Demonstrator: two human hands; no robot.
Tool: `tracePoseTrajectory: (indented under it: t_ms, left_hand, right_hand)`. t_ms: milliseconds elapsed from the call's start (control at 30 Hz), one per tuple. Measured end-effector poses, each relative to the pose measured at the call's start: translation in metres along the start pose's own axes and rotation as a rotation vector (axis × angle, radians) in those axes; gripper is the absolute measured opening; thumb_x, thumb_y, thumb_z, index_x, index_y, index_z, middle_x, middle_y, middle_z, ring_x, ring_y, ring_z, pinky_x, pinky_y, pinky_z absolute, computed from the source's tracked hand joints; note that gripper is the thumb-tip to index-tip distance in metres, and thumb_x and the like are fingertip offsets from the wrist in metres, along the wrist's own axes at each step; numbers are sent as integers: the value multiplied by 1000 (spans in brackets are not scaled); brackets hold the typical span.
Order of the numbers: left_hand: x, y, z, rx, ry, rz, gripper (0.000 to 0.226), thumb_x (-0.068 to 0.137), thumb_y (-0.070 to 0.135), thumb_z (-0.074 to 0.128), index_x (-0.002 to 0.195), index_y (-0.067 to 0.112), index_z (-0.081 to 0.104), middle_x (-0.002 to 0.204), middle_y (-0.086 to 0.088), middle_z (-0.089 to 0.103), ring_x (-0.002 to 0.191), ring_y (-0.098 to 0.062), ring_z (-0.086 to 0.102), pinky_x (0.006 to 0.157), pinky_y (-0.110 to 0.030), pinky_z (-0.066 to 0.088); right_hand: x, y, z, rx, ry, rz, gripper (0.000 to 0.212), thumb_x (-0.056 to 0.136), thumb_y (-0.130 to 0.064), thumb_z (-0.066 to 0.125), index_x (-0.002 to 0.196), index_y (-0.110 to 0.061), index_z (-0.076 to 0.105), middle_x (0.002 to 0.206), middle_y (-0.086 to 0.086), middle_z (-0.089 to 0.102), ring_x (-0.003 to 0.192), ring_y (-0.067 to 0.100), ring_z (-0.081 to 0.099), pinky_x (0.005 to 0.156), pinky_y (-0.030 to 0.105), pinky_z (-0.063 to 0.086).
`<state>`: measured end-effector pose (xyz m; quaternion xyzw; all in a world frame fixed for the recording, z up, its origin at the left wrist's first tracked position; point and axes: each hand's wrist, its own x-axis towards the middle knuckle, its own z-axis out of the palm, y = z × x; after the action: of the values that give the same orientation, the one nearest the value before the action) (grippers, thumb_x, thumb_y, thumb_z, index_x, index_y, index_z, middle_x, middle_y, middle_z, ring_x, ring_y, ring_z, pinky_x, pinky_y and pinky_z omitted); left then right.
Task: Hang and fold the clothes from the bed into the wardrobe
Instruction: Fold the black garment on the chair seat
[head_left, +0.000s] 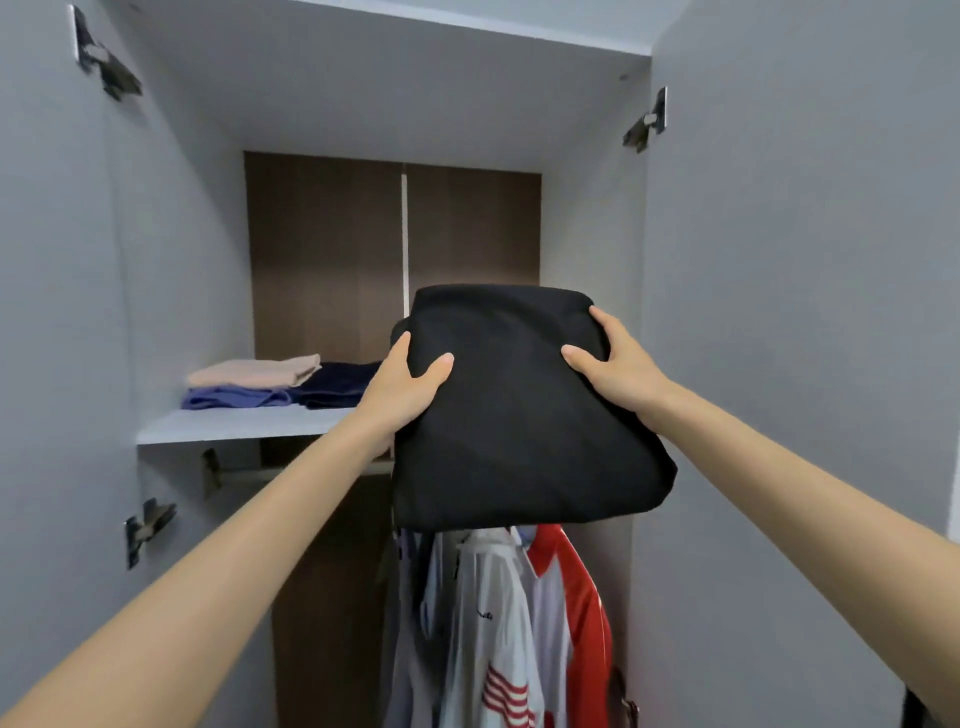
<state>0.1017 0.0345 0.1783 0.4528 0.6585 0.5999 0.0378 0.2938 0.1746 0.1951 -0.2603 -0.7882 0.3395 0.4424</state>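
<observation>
A folded black garment (519, 415) was found held in the air before the open wardrobe (779, 312), at about the height of the shelf (234, 428) and above the hanging rail. It was gripped at both side edges: the left hand (410, 387) on its left edge and the right hand (618, 364) on its right, each thumb laid on top and the fingers curled round the edge. The fingertips beneath were hidden. The bundle was nearly square, its slightly longer axis judged to run away from the person, towards the shelf. The shelf lay beyond it and to the left; the right hand was placed somewhat further forward than the left. On the shelf, a beige folded item (254, 371) was noted on a blue one (228, 399), with a navy pile (337, 387) just beside them. The shelf space right of that pile was hidden by the bundle, so its state could not be confirmed. Hanging shirts (493, 623) and a red garment (582, 613) were recorded below. A forward move, level, was judged necessary.
</observation>
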Motion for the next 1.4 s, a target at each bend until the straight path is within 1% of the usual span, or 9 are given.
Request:
tracePoseTrajectory:
  t_ms: [200,400,667,900,1033,1100,1200,1300,1400]
  left_hand:
    - [82,-17,-2,-8,80,-8,71,93,37,59,152,21,23,150,1,37,129,-20,45,91,-27,41]
    - [161,-56,-40,82,173,2,69,90,31,65,149,14,33,145,-2,44,127,-19,47,92,-22,37]
    - [279,-118,-105,170,191,-58,66,89,28,67,146,11,39,144,-5,47,127,-18,47,92,-18,35]
    - [364,-181,-130,195,181,-150,64,91,28,65,145,9,38,145,-9,45,131,-22,45,101,-25,36]
    - [382,-214,-134,374,13,-309,47,97,30,54,135,3,50,133,-9,56,104,-15,57,74,-14,44]
    - [386,-220,-137,534,-78,-354,47,98,35,50,133,3,52,134,-11,56,114,-22,57,85,-19,43]
    - [392,-211,-136,838,-54,-224,53,97,42,48,142,14,43,144,-7,47,131,-25,46,107,-34,37]
    - [391,-190,-122,840,-44,-50,49,98,43,44,144,26,41,148,-1,43,136,-24,40,110,-34,33]
    - [385,-186,-102,842,-129,-32,47,100,44,37,144,27,42,149,0,42,137,-23,38,111,-31,31]
  right_hand:
    - [92,10,28,63,-42,-2,70,93,-33,60,151,-27,22,147,-2,42,130,21,44,109,37,38]
    - [178,16,101,106,-99,37,65,97,-31,52,152,-28,18,147,6,40,130,29,44,109,43,39]
    - [284,19,216,145,-138,72,62,99,-28,48,153,-24,17,148,9,39,132,28,42,110,40,36]
    - [368,33,290,126,-190,124,63,98,-29,50,153,-23,19,149,8,38,134,29,40,112,40,34]
    - [387,49,313,-53,-341,187,60,98,-26,51,150,-8,26,148,10,41,134,25,42,108,25,30]
    - [391,48,313,-132,-392,166,56,98,-24,52,147,-5,33,147,10,42,133,25,44,103,23,32]
    - [389,32,309,-282,-436,0,56,97,-26,52,148,-15,34,151,4,38,138,23,37,109,23,28]
    - [377,13,314,-444,-484,-170,53,99,-34,44,150,-29,29,155,0,31,142,22,29,112,28,23]
    - [366,15,324,-569,-540,-217,51,103,-39,29,152,-30,22,158,-1,24,145,22,22,114,30,18]
